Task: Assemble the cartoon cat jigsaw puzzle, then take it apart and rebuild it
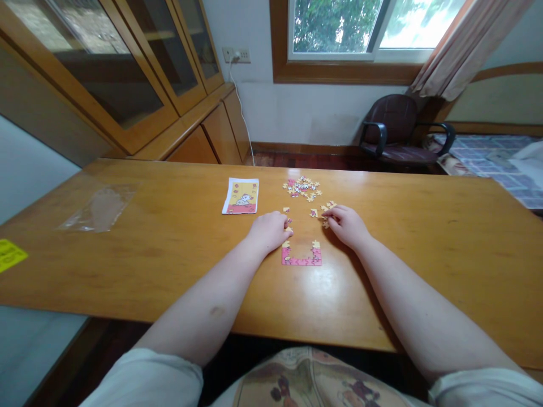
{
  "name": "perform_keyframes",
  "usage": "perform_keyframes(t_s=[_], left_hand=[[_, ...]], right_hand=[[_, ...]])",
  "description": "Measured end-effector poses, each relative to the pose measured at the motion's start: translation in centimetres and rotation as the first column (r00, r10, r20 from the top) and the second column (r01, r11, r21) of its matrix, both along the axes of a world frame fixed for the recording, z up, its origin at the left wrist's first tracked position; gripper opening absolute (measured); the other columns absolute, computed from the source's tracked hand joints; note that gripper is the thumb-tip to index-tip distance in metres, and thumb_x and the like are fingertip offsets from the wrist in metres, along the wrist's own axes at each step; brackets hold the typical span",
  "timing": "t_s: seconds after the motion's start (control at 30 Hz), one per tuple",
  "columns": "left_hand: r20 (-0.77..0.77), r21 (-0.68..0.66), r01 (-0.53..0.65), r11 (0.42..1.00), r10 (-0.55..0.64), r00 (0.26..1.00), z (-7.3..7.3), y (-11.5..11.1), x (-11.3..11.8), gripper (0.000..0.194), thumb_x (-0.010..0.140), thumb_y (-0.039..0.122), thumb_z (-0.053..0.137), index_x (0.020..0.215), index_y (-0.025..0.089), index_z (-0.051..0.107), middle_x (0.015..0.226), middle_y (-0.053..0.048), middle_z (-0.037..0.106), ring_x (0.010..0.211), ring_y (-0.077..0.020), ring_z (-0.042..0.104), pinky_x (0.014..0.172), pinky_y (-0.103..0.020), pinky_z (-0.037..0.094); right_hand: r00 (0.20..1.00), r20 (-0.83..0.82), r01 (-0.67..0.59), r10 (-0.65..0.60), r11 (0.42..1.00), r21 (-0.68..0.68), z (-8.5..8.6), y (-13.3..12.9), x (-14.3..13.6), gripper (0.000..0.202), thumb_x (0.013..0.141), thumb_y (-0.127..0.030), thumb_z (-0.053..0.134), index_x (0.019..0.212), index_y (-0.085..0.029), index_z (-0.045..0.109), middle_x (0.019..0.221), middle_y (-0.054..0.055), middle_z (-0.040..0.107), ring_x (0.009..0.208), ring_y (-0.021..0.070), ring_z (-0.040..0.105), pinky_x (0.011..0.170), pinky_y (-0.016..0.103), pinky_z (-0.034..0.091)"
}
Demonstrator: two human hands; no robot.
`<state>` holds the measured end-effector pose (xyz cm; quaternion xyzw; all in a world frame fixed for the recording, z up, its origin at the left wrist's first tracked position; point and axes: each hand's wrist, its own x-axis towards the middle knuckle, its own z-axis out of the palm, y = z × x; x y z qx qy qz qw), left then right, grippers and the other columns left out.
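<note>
Pink and yellow jigsaw pieces are joined into a U-shaped puzzle border (301, 262) on the table in front of me. My left hand (271, 229) rests just above its left arm, fingers curled over a few loose pieces; whether it grips one is hidden. My right hand (345, 223) is to the right, thumb and fingertips closed at a small group of yellow puzzle pieces (329, 206); what lies between the fingertips is too small to make out. A yellow corner piece (314, 213) lies between the hands, and another small piece (286, 210) lies above my left fingers.
A heap of loose puzzle pieces (301, 186) lies toward the far edge of the wooden table (169, 260). Left of it is a picture card (241, 196). A clear plastic bag (102, 208) and a yellow label (11, 254) are farther left. An armchair (399, 130) stands beyond the table.
</note>
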<state>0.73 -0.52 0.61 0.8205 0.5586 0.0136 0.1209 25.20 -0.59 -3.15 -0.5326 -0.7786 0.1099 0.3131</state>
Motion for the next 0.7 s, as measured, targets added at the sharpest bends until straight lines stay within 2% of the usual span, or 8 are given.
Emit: perform_keyframes(t_s=[0.1, 0.23, 0.3, 0.43, 0.57, 0.7], left_hand=[[0.059, -0.018, 0.107, 0.994, -0.106, 0.993, -0.34, 0.12, 0.11, 0.019, 0.082, 0.032, 0.058, 0.093, 0.022, 0.07, 0.099, -0.006, 0.066, 0.089, -0.0209, 0.063, 0.079, -0.029, 0.047], [0.145, -0.012, 0.228, 0.974, -0.224, 0.964, -0.35, 0.32, 0.1, 0.027, 0.086, 0.021, 0.051, 0.104, 0.026, 0.069, 0.106, -0.004, 0.065, 0.095, -0.0183, 0.061, 0.085, -0.027, 0.046], [0.151, 0.025, 0.197, 0.98, -0.199, 0.968, -0.15, 0.36, 0.02, 0.028, 0.087, 0.02, 0.048, 0.106, 0.026, 0.068, 0.108, -0.004, 0.064, 0.096, -0.018, 0.061, 0.086, -0.027, 0.046], [0.075, 0.057, 0.094, 0.994, -0.098, 0.992, 0.28, 0.39, -0.25, 0.02, 0.086, 0.028, 0.052, 0.094, 0.021, 0.069, 0.1, -0.006, 0.065, 0.091, -0.0197, 0.061, 0.082, -0.028, 0.047], [0.037, 0.031, 0.12, 0.992, -0.121, 0.992, 0.04, 0.45, -0.24, 0.019, 0.083, 0.035, 0.057, 0.088, 0.022, 0.07, 0.098, -0.007, 0.066, 0.088, -0.0212, 0.062, 0.079, -0.03, 0.047], [0.074, -0.008, 0.178, 0.984, -0.177, 0.981, -0.41, 0.48, 0.14, 0.02, 0.085, 0.03, 0.055, 0.095, 0.024, 0.072, 0.101, -0.005, 0.066, 0.092, -0.0195, 0.062, 0.082, -0.027, 0.046]], right_hand=[[1.0, 0.007, 0.0, 0.0, 1.0, -0.004, -0.01, 0.03, 0.03, 0.02, 0.08, -0.015, 0.05, 0.083, -0.019, 0.07, 0.081, 0.006, 0.066, 0.077, 0.019, 0.061, 0.073, 0.03, 0.048], [1.0, 0.004, 0.002, -0.002, 1.0, -0.001, 0.02, 0.02, 0.01, 0.02, 0.08, -0.015, 0.05, 0.083, -0.019, 0.07, 0.081, 0.006, 0.067, 0.077, 0.0191, 0.061, 0.074, 0.031, 0.048], [1.0, -0.002, 0.002, -0.002, 1.0, 0.001, 0.04, -0.01, -0.04, 0.021, 0.08, -0.015, 0.05, 0.083, -0.019, 0.07, 0.081, 0.006, 0.067, 0.077, 0.0191, 0.061, 0.073, 0.031, 0.048], [1.0, -0.005, 0.003, -0.003, 1.0, 0.006, 0.06, -0.05, -0.17, 0.021, 0.079, -0.015, 0.05, 0.082, -0.02, 0.07, 0.081, 0.006, 0.067, 0.076, 0.0191, 0.062, 0.073, 0.031, 0.048], [1.0, 0.001, -0.003, 0.003, 1.0, 0.013, 0.11, -0.03, -0.21, 0.022, 0.079, -0.014, 0.049, 0.083, -0.02, 0.07, 0.081, 0.006, 0.067, 0.075, 0.019, 0.061, 0.073, 0.031, 0.048], [0.996, 0.047, -0.071, 0.07, 0.997, 0.023, 0.38, -0.28, -0.45, 0.021, 0.081, -0.015, 0.051, 0.086, -0.02, 0.07, 0.083, 0.006, 0.068, 0.078, 0.0193, 0.061, 0.076, 0.032, 0.047]])
